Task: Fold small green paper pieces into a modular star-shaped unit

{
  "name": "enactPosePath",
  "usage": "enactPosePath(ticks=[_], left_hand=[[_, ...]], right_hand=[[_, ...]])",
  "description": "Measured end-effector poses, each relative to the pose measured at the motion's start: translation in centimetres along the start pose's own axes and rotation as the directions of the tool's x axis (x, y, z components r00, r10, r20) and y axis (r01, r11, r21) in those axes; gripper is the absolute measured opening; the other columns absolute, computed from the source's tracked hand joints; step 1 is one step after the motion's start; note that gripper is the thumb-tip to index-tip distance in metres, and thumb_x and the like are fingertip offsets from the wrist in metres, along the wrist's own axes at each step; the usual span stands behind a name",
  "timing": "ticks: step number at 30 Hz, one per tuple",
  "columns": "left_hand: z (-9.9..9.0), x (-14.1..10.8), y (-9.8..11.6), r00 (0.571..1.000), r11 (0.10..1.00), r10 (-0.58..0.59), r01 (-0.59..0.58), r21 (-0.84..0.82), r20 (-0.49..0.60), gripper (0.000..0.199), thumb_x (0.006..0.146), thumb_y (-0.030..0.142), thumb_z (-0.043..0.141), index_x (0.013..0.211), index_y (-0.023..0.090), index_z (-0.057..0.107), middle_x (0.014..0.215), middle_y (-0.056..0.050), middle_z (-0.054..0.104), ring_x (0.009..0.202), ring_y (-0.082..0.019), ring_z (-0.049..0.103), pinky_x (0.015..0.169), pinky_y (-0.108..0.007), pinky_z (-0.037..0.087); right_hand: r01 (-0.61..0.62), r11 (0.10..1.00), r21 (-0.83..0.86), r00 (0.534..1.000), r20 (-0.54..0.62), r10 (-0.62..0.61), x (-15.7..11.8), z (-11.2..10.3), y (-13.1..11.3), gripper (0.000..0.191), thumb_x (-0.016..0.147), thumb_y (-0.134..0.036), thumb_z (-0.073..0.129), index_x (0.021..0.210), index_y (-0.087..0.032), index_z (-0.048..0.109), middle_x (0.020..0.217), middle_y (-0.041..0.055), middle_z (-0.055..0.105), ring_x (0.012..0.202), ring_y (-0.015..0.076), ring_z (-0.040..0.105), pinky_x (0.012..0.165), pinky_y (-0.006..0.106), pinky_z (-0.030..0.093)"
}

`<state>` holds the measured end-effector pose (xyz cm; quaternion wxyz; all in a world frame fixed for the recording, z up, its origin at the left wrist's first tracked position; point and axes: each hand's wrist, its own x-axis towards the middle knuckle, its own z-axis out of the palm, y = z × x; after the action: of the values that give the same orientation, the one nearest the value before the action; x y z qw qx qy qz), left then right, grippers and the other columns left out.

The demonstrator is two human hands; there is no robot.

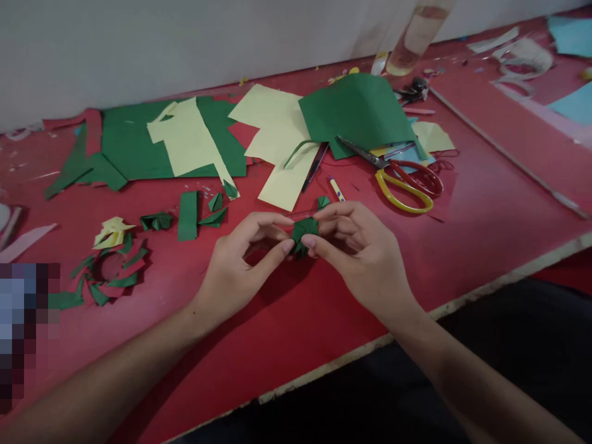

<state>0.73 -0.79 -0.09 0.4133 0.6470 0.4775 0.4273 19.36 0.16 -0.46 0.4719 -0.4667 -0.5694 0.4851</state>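
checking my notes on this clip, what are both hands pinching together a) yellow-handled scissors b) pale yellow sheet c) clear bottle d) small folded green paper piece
d: the left hand and right hand meet fingertip to fingertip on the small folded green paper piece, while the scissors lie apart on the red table.

Bare red table (485, 222) right of my right grip (358, 253): open lane out to wooden strip (504, 151). Near edge below both wrists clear too. Ahead of my grips, path blocked: scissors (400, 176), pen (337, 188), yellow sheets (277, 142), big green sheet (358, 114). Left of my left grip (238, 265): folded green pieces (189, 214) and green paper ring (111, 274) scattered, narrow gaps between. Bottle (416, 37) stands far back by wall, well apart.
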Motion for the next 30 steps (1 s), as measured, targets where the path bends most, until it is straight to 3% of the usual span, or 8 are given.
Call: enactPosePath(ticks=[19, 25, 30], left_hand=[[0.23, -0.08, 0.18, 0.999, 0.993, -0.051, 0.052, -0.104, 0.009, 0.020, 0.092, 0.012, 0.067, 0.109, 0.021, 0.062, 0.078, 0.006, 0.068, 0.073, -0.004, 0.068, 0.072, -0.010, 0.055], [0.30, -0.04, 0.14, 0.999, 0.993, -0.031, 0.035, -0.112, 0.031, 0.010, 0.093, 0.014, 0.065, 0.099, 0.020, 0.070, 0.092, 0.003, 0.074, 0.079, -0.005, 0.071, 0.078, -0.010, 0.057], [0.23, -0.18, 0.20, 0.999, 0.993, -0.040, 0.042, -0.113, 0.026, 0.011, 0.093, 0.015, 0.066, 0.101, 0.020, 0.071, 0.092, 0.003, 0.075, 0.078, -0.006, 0.072, 0.078, -0.011, 0.058]], right_hand=[[0.018, 0.997, -0.072, 1.000, 0.000, -0.018, -0.11, 0.02, -0.21, 0.024, 0.084, -0.018, 0.077, 0.102, -0.021, 0.061, 0.075, -0.0060, 0.064, 0.069, 0.0093, 0.064, 0.064, 0.021, 0.051], [0.020, 0.997, -0.070, 1.000, 0.017, -0.018, -0.07, 0.12, -0.11, 0.023, 0.085, -0.018, 0.076, 0.101, -0.022, 0.061, 0.077, -0.0055, 0.065, 0.070, 0.0096, 0.064, 0.064, 0.021, 0.050], [0.018, 0.997, -0.077, 1.000, 0.003, -0.018, -0.02, 0.04, -0.07, 0.023, 0.085, -0.018, 0.076, 0.102, -0.021, 0.061, 0.078, -0.0050, 0.064, 0.071, 0.0098, 0.063, 0.065, 0.021, 0.050]])
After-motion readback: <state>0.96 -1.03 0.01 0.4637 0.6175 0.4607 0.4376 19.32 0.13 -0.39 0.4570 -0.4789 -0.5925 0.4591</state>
